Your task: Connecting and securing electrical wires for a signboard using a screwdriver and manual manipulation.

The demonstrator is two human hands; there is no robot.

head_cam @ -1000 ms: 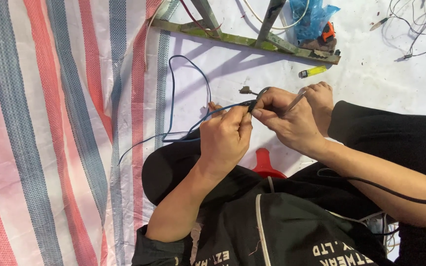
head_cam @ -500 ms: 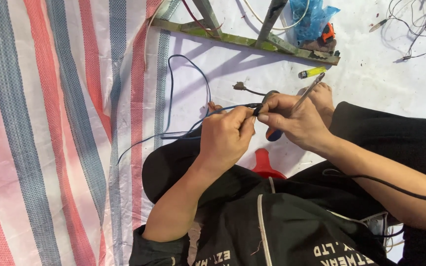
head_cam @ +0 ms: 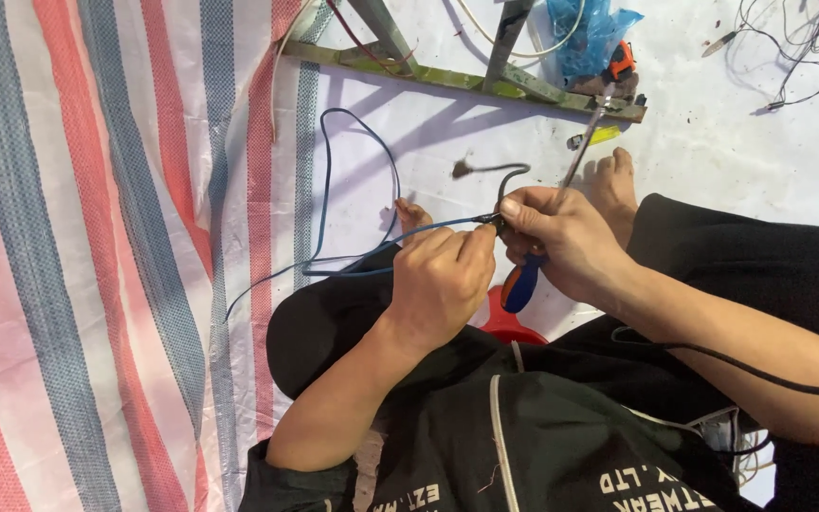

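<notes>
Your left hand (head_cam: pixel 443 284) still pinches the thin blue wire (head_cam: pixel 353 204) — your right hand (head_cam: pixel 561 242), beside it, has swung the blue-handled metal screwdriver (head_cam: pixel 547 237) upright — wire joint exposed.

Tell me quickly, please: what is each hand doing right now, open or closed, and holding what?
Left hand: closed, pinching the blue wire at its end.
Right hand: closed, holding a screwdriver and pinching the black wire.

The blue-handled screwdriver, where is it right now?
In the head view, the blue-handled metal screwdriver sits right of centre in the right hand, shaft pointing up toward the green metal frame.
</notes>
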